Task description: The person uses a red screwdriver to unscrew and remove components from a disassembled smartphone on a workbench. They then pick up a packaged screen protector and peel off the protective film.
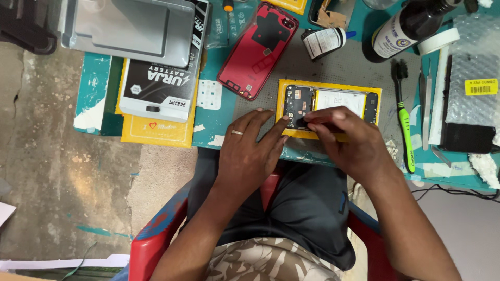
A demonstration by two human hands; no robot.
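An opened phone (333,101) with its circuit board and white battery exposed lies on a yellow pad (284,88) at the near edge of the teal worktable (94,88). My left hand (250,151), a ring on one finger, rests flat with its fingertips against the phone's lower left corner. My right hand (349,138) lies over the phone's near edge, thumb and forefinger pinched together at the circuit board; whether they hold a small part I cannot tell. The phone's red back cover (259,49) lies face down just beyond.
A white and black battery box (159,86) lies at the left under a grey tray (130,26). A dark bottle (406,26), a small white bottle (323,41), a green toothbrush (404,122), metal pry tools (424,96) and bubble wrap (474,67) lie at the right.
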